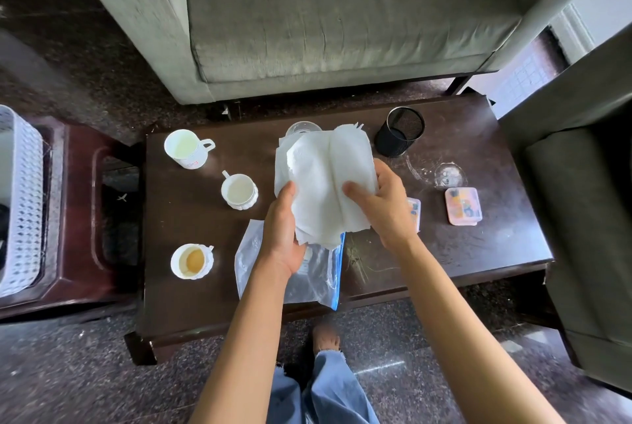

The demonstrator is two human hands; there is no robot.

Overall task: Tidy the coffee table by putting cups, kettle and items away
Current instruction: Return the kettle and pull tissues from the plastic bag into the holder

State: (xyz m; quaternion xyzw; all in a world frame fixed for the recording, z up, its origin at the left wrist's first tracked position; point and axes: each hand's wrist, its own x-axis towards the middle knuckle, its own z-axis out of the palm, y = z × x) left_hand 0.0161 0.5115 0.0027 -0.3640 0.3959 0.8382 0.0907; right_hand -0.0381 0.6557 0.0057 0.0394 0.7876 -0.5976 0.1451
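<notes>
Clearly the thing in hand is the stack of white napkins (pixel 325 170), held up above the middle of the coffee table (pixel 478 252). The left hand (pixel 285 235) grips its near left corner, thumb on top and fingers curled underneath. The right hand (pixel 379 204) clamps the right edge the same way, thumb pressed onto the top sheet.

The stack looks light, soft and floppy. It bows along a centre crease and its far edges are ragged and fanned, so loose sheets could slide apart. Probably it is paper, though the view does not settle paper against thin cloth. I would keep the grip on opposite edges, pinching through the whole thickness, or fold it along the crease to stiffen it.

Directly beneath, on the near part of the table, lies a clear zip bag (pixel 301 276) with a blue strip along its right side. It is thin, slick and limp, and would need one hand to hold its mouth open. Whether the mouth is open now I cannot tell.

To the left stand a far mug (pixel 186 148), a middle cup (pixel 239 191) and a near cup (pixel 191 261) holding brown liquid. These look hard and breakable, so take them by the handle and keep them upright. A glass (pixel 302 127) peeks out behind the napkins, with a black mesh pot (pixel 400 131) to its right and a pink coaster (pixel 463 206) nearer.
</notes>
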